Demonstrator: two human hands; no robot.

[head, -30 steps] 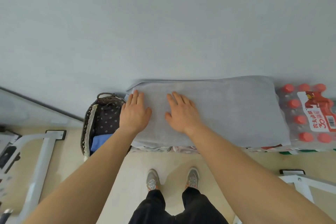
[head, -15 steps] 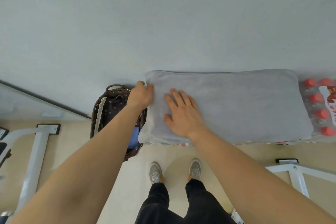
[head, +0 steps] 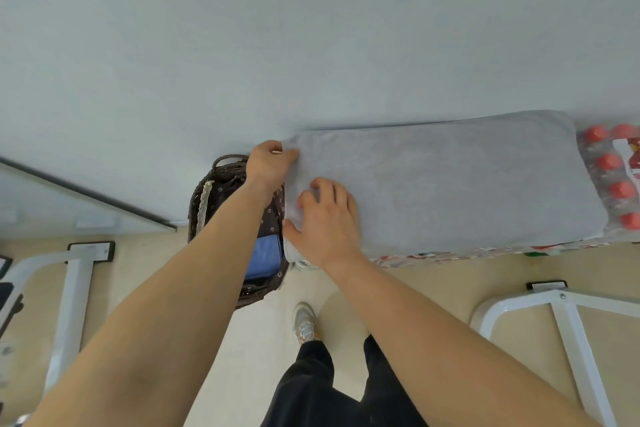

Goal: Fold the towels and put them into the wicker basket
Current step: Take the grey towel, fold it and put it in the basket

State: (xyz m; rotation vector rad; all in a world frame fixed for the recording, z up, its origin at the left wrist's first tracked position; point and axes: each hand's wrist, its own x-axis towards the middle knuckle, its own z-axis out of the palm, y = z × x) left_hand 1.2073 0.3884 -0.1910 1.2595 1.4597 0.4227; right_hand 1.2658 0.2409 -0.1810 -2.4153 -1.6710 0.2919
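Note:
A grey towel (head: 450,180) lies folded into a long rectangle on top of packs of bottles against the wall. My left hand (head: 268,163) grips its far left corner, fingers curled over the edge. At the near left corner my right hand (head: 325,218) closes on the cloth, its fingertips bent into the fabric and the thumb at the left edge. The dark wicker basket (head: 201,204) stands on the floor just left of the towel, under my left forearm. It has a dotted dark lining, and a blue folded towel (head: 265,256) lies inside.
Packs of red-capped bottles (head: 609,163) stick out at the towel's right end. White metal frame legs stand on the floor at the left (head: 69,288) and right (head: 568,329). My feet (head: 304,322) are on the beige floor just in front of the towel.
My left hand moved from lying flat on the towel to gripping its far left corner. My right hand slid toward the near left edge and its fingers curled. The view shifted left.

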